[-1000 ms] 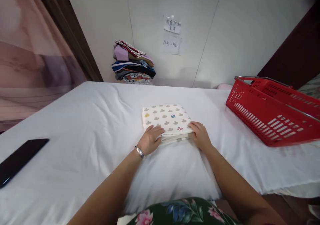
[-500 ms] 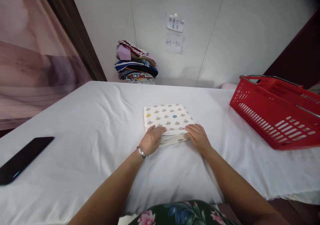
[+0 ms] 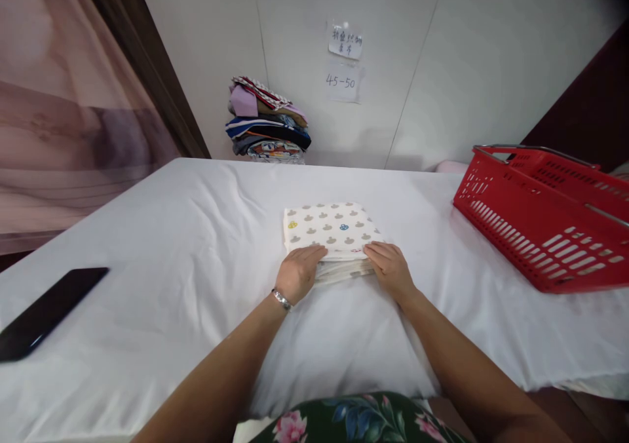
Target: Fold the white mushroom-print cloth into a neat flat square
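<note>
A white cloth [image 3: 329,230], folded into a layered square, lies on the white-covered table. Grey duck-like shapes and a few yellow, blue and red marks are printed on it. At its near left corner, my left hand [image 3: 299,272] has its fingers over the top layer and holds the edge; a silver bracelet is on that wrist. My right hand [image 3: 390,267] grips the near right corner in the same way, fingers on top. Between the hands the lower folds show along the near edge. Both thumbs are mostly hidden.
To the right stands a red plastic basket [image 3: 545,227] with metal handles. A black phone [image 3: 49,312] lies at the left. Behind the table's far edge rises a stack of folded fabrics [image 3: 268,122] near the wall, which bears two paper notes [image 3: 343,81]. A pink curtain [image 3: 73,115] hangs at left.
Both hands stay at the near corners of the folded cloth. The fingers of my left hand lie slightly closer together and the view has shifted a little.
</note>
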{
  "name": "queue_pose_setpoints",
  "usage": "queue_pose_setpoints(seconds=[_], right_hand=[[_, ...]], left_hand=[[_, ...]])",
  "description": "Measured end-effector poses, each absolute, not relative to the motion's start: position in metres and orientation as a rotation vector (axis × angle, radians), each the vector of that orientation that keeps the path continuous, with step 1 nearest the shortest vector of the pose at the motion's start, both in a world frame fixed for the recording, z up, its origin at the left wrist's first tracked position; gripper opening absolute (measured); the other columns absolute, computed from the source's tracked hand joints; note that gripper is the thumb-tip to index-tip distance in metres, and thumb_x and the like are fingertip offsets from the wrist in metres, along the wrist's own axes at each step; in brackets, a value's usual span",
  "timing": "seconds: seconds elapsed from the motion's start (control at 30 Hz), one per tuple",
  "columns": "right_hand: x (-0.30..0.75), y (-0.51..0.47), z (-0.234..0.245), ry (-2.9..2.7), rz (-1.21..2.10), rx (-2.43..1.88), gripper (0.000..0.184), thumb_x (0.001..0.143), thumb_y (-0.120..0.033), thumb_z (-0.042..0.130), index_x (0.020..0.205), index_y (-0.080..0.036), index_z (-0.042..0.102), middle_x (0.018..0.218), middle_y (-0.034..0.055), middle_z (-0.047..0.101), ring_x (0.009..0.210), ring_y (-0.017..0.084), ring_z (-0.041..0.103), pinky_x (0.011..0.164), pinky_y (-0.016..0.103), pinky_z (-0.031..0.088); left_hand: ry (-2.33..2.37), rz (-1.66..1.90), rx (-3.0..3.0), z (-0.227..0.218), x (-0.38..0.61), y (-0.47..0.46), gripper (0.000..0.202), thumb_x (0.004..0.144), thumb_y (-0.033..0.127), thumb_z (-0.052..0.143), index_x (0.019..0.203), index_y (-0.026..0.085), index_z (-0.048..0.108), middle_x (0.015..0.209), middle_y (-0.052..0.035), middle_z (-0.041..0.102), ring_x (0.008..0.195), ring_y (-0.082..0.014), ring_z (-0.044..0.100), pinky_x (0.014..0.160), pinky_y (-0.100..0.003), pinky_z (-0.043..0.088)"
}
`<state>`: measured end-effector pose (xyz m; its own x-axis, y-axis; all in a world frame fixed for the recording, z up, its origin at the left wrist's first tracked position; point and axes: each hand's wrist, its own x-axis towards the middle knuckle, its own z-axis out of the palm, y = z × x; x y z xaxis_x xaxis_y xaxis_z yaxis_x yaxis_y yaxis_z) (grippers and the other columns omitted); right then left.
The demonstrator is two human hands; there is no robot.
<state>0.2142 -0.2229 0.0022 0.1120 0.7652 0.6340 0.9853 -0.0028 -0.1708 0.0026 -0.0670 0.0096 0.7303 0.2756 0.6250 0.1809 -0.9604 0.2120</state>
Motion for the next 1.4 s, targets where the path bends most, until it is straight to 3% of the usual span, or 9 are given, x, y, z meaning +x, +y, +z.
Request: queue_pose_setpoints(seconds=[0.13,0.47,0.6,0.73,1.07,1.4], right_hand=[[0.215,-0.222,0.000,-1.771,-0.471,-1.844,0.027,0.089,-0.018,0.043,0.108,-0.025,0.062,0.109,0.0022,0.065,0.108,0.019,0.054,0.088,0.037,0.038],[0.215,-0.224,0.000,-1.766,-0.418,-1.870,0.030,0.090,-0.018,0.040,0.110,-0.025,0.060,0.111,0.0022,0.064,0.109,0.019,0.054,0.090,0.038,0.039],[0.215,-0.226,0.001,-1.786,-0.385,-1.859,0.032,0.089,-0.017,0.040,0.115,-0.024,0.057,0.114,0.0026,0.063,0.113,0.020,0.051,0.093,0.040,0.037],[0.214,-0.227,0.005,-1.843,-0.360,-1.829,0.032,0.089,-0.020,0.042,0.119,-0.024,0.054,0.118,0.0040,0.060,0.115,0.021,0.049,0.095,0.042,0.037],[0.210,-0.222,0.005,-1.728,-0.501,-1.814,0.025,0.088,-0.022,0.045,0.105,-0.025,0.063,0.111,0.0061,0.060,0.106,0.022,0.051,0.090,0.040,0.039],[0.205,-0.223,0.013,-1.794,-0.334,-1.808,0.028,0.090,-0.020,0.042,0.110,-0.025,0.060,0.101,0.0054,0.063,0.094,0.020,0.055,0.083,0.037,0.041]], left_hand=[[0.372,0.998,2.857,0.008,0.004,-0.067,0.037,0.079,0.004,0.040,0.104,0.019,0.061,0.104,-0.0032,0.067,0.099,-0.0189,0.060,0.084,-0.036,0.048],[0.363,0.919,2.809,0.013,0.002,-0.071,0.039,0.075,0.007,0.046,0.107,0.021,0.060,0.108,-0.0023,0.065,0.105,-0.0195,0.056,0.091,-0.038,0.043],[0.369,0.909,2.808,0.014,0.003,-0.072,0.030,0.080,0.015,0.048,0.107,0.021,0.060,0.108,-0.0026,0.065,0.103,-0.0199,0.056,0.090,-0.038,0.044],[0.384,0.903,2.817,0.012,0.003,-0.070,0.030,0.083,0.014,0.044,0.109,0.020,0.059,0.107,-0.0037,0.065,0.102,-0.0198,0.057,0.088,-0.038,0.045],[0.342,0.954,2.801,0.015,0.004,-0.075,0.035,0.082,0.021,0.050,0.117,0.022,0.054,0.123,-0.0072,0.056,0.112,-0.0214,0.051,0.093,-0.041,0.042],[0.248,0.955,2.800,0.013,0.005,-0.076,0.032,0.078,0.006,0.044,0.095,0.024,0.065,0.110,-0.0029,0.062,0.100,-0.0182,0.056,0.087,-0.037,0.045]])
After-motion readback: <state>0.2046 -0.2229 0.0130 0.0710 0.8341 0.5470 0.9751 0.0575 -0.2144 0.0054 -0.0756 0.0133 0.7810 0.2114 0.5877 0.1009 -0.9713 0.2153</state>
